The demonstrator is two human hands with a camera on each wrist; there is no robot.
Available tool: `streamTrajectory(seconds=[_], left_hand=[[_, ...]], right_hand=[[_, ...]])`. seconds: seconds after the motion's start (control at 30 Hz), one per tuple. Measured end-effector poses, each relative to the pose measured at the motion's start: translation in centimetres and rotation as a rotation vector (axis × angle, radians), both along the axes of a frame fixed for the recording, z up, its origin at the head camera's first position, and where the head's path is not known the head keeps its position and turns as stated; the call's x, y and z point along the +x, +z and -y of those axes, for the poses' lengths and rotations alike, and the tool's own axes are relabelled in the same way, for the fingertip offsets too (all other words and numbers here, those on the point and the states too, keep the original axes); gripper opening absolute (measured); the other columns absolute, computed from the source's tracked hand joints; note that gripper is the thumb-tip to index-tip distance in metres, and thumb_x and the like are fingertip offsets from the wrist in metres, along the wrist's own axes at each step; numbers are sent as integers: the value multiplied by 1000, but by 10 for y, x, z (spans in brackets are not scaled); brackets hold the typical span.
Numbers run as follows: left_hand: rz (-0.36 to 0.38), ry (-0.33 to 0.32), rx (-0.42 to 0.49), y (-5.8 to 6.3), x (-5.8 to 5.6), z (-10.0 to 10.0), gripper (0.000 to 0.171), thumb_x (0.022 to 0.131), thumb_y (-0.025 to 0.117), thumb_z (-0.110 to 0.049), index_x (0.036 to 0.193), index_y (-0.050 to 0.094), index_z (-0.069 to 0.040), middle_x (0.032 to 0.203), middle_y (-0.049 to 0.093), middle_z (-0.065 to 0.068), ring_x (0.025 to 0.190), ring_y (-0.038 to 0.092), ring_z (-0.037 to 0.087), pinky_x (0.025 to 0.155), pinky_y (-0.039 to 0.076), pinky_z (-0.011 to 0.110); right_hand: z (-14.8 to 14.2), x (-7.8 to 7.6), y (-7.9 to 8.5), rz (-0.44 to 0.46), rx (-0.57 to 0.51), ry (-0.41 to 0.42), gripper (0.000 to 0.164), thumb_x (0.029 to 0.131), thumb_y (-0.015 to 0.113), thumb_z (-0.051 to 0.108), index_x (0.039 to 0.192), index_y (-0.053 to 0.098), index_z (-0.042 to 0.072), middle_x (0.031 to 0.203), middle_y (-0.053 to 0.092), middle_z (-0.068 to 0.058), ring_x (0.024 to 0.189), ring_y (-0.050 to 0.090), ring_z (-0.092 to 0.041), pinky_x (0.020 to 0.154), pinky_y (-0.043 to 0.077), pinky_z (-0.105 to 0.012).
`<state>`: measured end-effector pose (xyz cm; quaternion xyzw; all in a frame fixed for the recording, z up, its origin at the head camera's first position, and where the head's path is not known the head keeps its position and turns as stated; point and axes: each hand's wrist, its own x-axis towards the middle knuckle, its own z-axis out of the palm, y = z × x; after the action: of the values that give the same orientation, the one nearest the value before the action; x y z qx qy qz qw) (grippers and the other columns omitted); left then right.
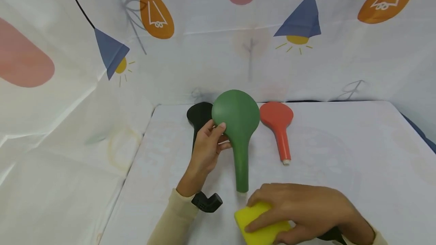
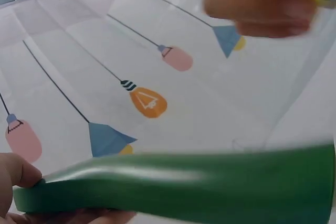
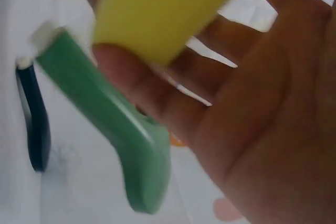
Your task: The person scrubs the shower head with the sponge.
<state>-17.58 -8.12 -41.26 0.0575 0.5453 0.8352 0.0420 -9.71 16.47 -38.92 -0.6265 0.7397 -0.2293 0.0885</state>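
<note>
In the head view my left hand pinches the left edge of a green hand shower head, thumb in front and fingers behind. Its round head is up and its handle points down, ending in a whitish stub. The left wrist view shows the green shower head edge-on. My right hand grips a yellow sponge just below the handle's end. In the right wrist view the sponge hangs between thumb and fingers, apart from the green handle.
Behind the left hand lies a black shower head, partly hidden. A red shower head with a whitish stub lies to the right. Both are on a white-covered table. Printed white cloth hangs behind and at the sides.
</note>
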Motion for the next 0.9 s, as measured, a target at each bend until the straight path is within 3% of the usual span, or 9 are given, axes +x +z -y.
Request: streamTrajectory(seconds=[0.1, 0.2, 0.33, 0.47, 0.6, 0.77, 0.9], left_hand=[[-1, -1, -20, 0, -1, -1, 37, 102, 56, -13, 137, 51, -3, 112, 71, 9, 86, 75, 16, 70, 62, 30], [16, -21, -31, -1, 0, -1, 39, 101, 57, -15, 138, 51, -3, 108, 72, 7, 84, 75, 15, 69, 62, 30], [21, -62, -25, -1, 3, -1, 40, 102, 57, -17, 138, 50, -1, 100, 72, 3, 80, 74, 13, 67, 62, 28], [8, -117, 35, -1, 4, -2, 39, 102, 54, -16, 137, 49, 1, 99, 71, 4, 79, 74, 12, 67, 62, 28], [26, -172, 162, -2, 4, -3, 38, 104, 49, -14, 137, 46, 2, 101, 70, 4, 80, 75, 13, 68, 62, 30], [64, -171, 284, -2, 3, -5, 38, 105, 45, -14, 141, 44, 1, 107, 68, 5, 83, 75, 15, 69, 62, 31], [88, -113, 316, 1, 4, -4, 39, 106, 44, -14, 140, 44, 4, 107, 67, 6, 83, 74, 16, 71, 62, 32]], right_hand=[[-6, -2, 5, -85, -135, -130, 53, 93, 71, 34, 143, 53, 34, 136, 54, 4, 114, 55, -7, 91, 55, -21], [-10, -9, 6, -215, -245, -372, 50, 94, 69, 42, 140, 56, 30, 137, 53, 0, 114, 55, -11, 88, 55, -18], [-9, -26, 3, -266, -376, -652, 54, 97, 57, 52, 141, 57, 21, 137, 51, -9, 115, 53, -17, 92, 46, -7], [-6, -39, -4, -241, -440, -838, 71, 89, 76, 33, 150, 45, 16, 134, 47, -15, 112, 51, -18, 93, 40, -3], [-2, -43, -13, -230, -456, -893, 91, 75, 85, 9, 153, 39, 15, 132, 47, -15, 110, 49, -16, 88, 44, -3], [9, -41, -18, -230, -487, -839, 84, 77, 82, 9, 151, 42, 13, 131, 49, -14, 112, 52, -18, 93, 41, -2], [17, -34, -20, -158, -459, -769, 79, 80, 80, 13, 150, 44, 14, 134, 52, -8, 118, 54, -17, 102, 41, -8]])
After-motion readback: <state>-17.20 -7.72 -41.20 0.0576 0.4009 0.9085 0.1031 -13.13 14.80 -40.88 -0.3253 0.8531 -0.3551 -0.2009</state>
